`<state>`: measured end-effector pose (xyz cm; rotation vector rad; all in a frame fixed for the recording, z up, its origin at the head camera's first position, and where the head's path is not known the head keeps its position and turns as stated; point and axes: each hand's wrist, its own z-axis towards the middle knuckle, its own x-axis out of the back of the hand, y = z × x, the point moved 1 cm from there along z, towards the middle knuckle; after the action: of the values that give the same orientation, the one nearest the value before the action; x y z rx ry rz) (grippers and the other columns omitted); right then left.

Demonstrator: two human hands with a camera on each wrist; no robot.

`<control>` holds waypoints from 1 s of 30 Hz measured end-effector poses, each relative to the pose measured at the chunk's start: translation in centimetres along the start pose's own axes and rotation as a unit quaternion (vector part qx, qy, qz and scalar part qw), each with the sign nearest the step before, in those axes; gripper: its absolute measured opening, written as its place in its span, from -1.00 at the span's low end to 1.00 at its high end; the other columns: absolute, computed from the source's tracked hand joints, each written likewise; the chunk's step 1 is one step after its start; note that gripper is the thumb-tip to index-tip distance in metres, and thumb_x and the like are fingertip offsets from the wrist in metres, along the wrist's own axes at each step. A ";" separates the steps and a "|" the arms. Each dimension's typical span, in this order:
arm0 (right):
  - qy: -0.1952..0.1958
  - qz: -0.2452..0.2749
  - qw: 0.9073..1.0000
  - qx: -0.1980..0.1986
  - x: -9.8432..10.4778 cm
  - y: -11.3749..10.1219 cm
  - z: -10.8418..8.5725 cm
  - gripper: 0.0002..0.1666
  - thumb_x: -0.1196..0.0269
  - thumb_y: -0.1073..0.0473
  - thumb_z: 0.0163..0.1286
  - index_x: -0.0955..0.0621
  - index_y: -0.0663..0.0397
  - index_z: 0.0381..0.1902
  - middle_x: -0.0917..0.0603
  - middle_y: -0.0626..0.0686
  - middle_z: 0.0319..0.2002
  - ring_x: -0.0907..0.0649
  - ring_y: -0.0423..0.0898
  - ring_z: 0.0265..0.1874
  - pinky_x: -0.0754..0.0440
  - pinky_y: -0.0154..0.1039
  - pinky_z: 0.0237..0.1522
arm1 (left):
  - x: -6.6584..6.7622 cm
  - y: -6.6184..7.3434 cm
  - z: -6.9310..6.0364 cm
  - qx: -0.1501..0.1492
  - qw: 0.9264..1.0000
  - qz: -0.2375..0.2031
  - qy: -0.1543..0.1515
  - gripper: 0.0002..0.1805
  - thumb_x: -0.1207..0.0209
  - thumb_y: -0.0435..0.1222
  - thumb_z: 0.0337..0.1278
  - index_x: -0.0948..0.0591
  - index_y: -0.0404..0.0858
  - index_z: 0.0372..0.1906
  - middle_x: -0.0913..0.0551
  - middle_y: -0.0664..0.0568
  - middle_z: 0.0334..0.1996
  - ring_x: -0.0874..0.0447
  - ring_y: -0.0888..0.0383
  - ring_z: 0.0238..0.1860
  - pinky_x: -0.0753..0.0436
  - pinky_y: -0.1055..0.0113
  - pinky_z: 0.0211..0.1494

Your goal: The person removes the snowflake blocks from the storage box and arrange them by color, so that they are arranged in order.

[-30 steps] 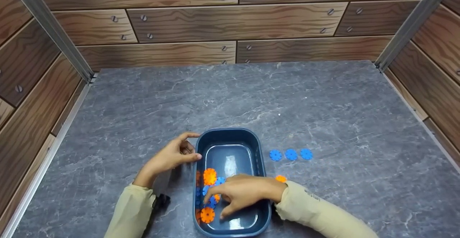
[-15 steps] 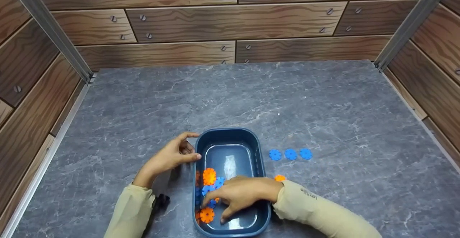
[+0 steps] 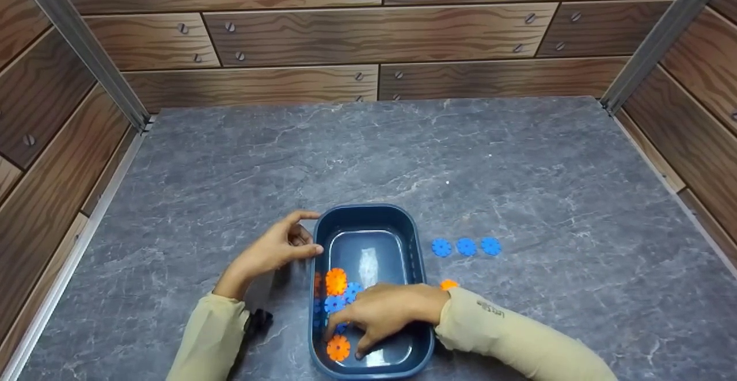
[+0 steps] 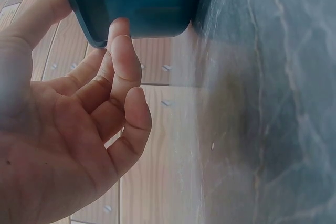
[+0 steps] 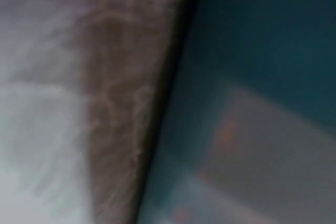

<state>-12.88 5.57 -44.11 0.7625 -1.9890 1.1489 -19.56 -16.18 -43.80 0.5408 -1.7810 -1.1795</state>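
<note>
A dark blue tub (image 3: 368, 214) stands at the table's near side. My left hand (image 3: 276, 246) holds its left rim, with the thumb over the edge and the index finger at the far corner. In the left wrist view, the fingers (image 4: 125, 59) curl beside the tub's outer wall (image 4: 142, 9). My right hand (image 3: 383, 312) reaches down inside, thumb and index finger spread apart. Close to those fingertips lies an orange notched disc (image 3: 338, 348). Another orange disc (image 3: 336, 281) and blue discs (image 3: 334, 304) lie along the left wall, some partly hidden by the hand. The right wrist view is blurred.
Three blue discs (image 3: 466, 247) lie in a row on the grey marbled table (image 3: 368, 151), right of the tub. An orange disc (image 3: 448, 284) shows partly behind the right wrist. A small black object (image 3: 262, 319) sits by the left sleeve. Wood-patterned walls enclose the table.
The near orange disc in the tub has shifted slightly right, toward the right thumb. My right hand has moved a little within the tub. The left hand and the tub stay put.
</note>
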 end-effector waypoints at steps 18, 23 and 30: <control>0.009 -0.072 0.997 0.020 -0.6 -0.1 0.3 -0.63 -0.33 -0.12 0.24 -0.56 -0.46 0.01 -0.44 -0.24 -0.68 -0.39 -0.38 -0.72 -0.27 -0.47 -0.66 | 0.0 0.0 -0.1 0.007 1.000 -0.008 -0.003 -0.30 -0.33 -0.14 0.11 -0.35 -0.17 0.33 -0.59 -0.06 -0.27 -0.50 0.12 -0.34 -0.51 0.31 -0.26; 0.003 -0.067 0.997 0.030 -0.5 -0.2 0.2 -0.67 -0.29 -0.09 0.29 -0.56 -0.42 0.02 -0.44 -0.23 -0.70 -0.39 -0.39 -0.73 -0.28 -0.49 -0.64 | 0.0 0.0 -0.1 0.004 1.000 -0.010 -0.006 -0.30 -0.33 -0.14 0.11 -0.34 -0.19 0.33 -0.59 -0.05 -0.28 -0.51 0.12 -0.34 -0.51 0.31 -0.25; 0.003 -0.053 0.998 0.032 -0.4 -0.1 -0.1 -0.67 -0.28 -0.03 0.31 -0.57 -0.34 0.04 -0.43 -0.21 -0.71 -0.36 -0.38 -0.74 -0.27 -0.52 -0.61 | -0.1 0.1 0.0 0.007 1.000 -0.004 -0.005 -0.32 -0.32 -0.16 0.12 -0.35 -0.18 0.33 -0.60 -0.07 -0.28 -0.52 0.12 -0.34 -0.52 0.30 -0.26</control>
<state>-12.52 5.62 -44.36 0.8860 -1.8912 1.1564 -19.50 -16.11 -43.74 0.5507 -1.7998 -1.1769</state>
